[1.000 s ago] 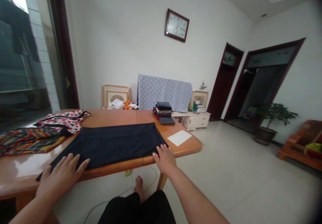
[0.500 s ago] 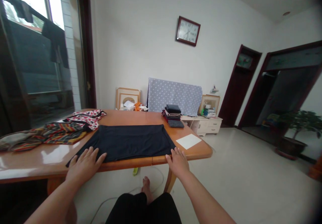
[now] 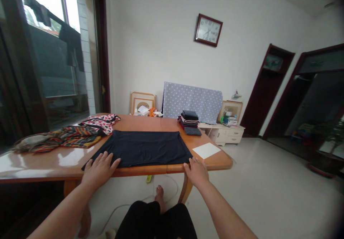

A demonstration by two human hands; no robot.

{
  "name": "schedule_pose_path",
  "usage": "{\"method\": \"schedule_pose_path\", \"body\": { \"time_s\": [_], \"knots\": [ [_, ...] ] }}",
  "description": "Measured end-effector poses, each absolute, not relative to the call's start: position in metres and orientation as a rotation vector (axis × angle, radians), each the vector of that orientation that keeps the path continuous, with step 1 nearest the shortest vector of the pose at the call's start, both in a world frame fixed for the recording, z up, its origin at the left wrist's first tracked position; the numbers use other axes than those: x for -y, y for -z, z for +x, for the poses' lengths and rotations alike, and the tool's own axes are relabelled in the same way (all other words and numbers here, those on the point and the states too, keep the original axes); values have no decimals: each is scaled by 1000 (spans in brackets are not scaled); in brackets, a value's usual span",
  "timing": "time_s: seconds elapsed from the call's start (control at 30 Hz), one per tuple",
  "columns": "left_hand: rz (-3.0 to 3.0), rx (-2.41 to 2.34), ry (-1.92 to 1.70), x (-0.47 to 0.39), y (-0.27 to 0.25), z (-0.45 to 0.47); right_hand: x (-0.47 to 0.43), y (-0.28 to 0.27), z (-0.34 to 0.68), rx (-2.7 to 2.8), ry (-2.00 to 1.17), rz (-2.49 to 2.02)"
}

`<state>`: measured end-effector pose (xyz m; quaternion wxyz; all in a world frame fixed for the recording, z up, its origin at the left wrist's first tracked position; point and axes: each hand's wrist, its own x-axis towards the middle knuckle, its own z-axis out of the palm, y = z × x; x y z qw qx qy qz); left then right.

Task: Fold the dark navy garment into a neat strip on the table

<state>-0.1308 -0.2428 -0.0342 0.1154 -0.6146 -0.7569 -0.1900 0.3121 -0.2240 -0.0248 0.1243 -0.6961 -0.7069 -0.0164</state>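
A dark navy garment (image 3: 147, 148) lies spread on the wooden table (image 3: 145, 123), its near edge along the table's front. On its near left corner rests my left hand (image 3: 99, 168), palm down with the fingers apart. My right hand (image 3: 196, 171) touches the near right corner, fingers stretched over the table edge. Neither hand grips the cloth. What kind of garment it is, I cannot make out for certain.
Behind the garment's right end stands a stack of folded clothes (image 3: 188, 120). A white sheet of paper (image 3: 206, 150) lies near the right end. Patterned clothes (image 3: 100, 122) are heaped at the left. A white cabinet (image 3: 231, 135) stands beyond the table.
The whole view has shifted, so the table and garment appear farther right. Both hands stay at the garment's near corners, and the cloth lies as before.
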Motion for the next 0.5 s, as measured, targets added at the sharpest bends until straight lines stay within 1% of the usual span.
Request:
{"method": "schedule_pose_path", "body": {
  "time_s": [0.23,0.5],
  "knots": [
    [-1795,2273,454,248,36,-125,200,27,299,2170,110,-1789],
    [-1790,2288,496,249,45,-129,183,73,309,2286,77,-1776]
  ]
}}
